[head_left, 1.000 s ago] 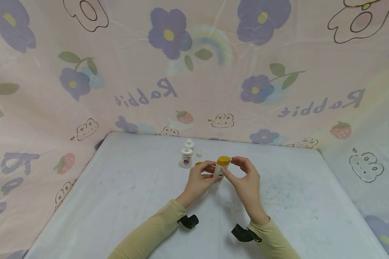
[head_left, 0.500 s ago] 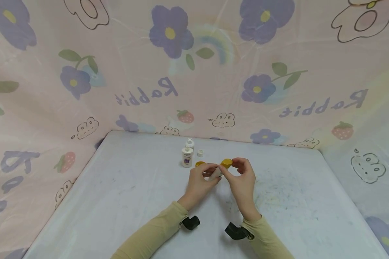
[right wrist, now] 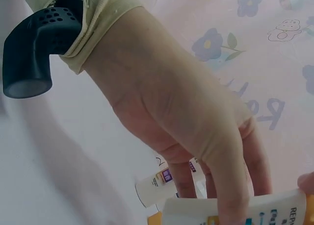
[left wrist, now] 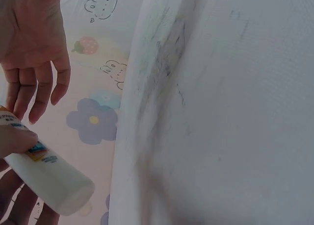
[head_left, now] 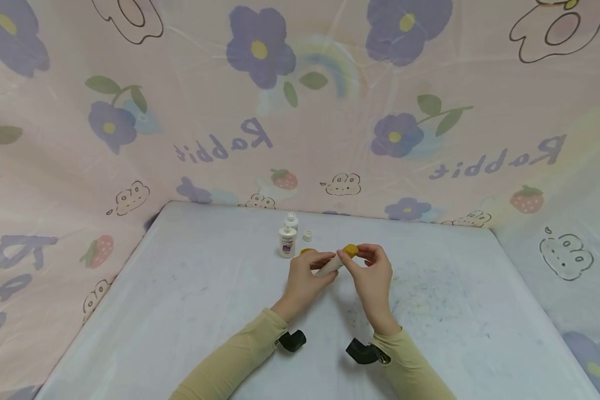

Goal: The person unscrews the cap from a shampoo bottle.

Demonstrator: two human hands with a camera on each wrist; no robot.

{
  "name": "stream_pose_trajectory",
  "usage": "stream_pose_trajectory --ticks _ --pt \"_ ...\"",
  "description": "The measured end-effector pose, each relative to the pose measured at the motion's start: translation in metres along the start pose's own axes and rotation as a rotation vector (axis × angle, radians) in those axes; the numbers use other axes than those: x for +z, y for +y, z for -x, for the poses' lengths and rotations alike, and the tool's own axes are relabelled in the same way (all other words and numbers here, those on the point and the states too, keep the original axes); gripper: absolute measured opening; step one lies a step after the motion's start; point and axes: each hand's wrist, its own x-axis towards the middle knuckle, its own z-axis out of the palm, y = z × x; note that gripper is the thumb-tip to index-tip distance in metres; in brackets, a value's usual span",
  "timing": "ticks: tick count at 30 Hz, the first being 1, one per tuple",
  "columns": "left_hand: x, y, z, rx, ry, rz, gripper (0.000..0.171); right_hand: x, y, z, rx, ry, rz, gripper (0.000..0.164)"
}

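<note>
A white bottle (head_left: 331, 266) with a yellow cap (head_left: 351, 249) is held up in front of me, tilted with its cap end up and to the right. My left hand (head_left: 304, 280) grips the body; in the left wrist view its thumb (left wrist: 17, 139) presses on the printed label and the rounded base points down right. My right hand (head_left: 374, 280) pinches the cap end between thumb and fingers. From the right wrist, the label's print shows on the bottle (right wrist: 282, 212), beside the left hand (right wrist: 196, 122), with one right fingertip at the cap.
Two white bottles without caps, a nearer one (head_left: 287, 243) and a farther one (head_left: 291, 220), stand behind my left hand. A small white cap (head_left: 307, 236) lies beside them. Another yellow piece (head_left: 305, 251) is partly hidden by my left hand. Printed cloth (head_left: 330, 139) surrounds the white table (head_left: 220, 311).
The bottle has gone from nearly upright to tilted, its cap swinging right and its base left. My right hand has shifted slightly left, its thumb and fingers closing in on the cap.
</note>
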Motion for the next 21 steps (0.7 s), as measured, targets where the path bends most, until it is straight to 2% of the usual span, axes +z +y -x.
stream_pose_trajectory --ticks 14,21 --pt "-0.011 -0.003 -0.005 -0.019 -0.134 0.039 0.036 -0.001 0.000 -0.004 0.053 -0.062 0.008 0.054" --pt "-0.015 -0.003 -0.009 -0.044 -0.163 0.024 0.033 -0.002 -0.001 -0.003 0.073 -0.089 -0.002 0.051"
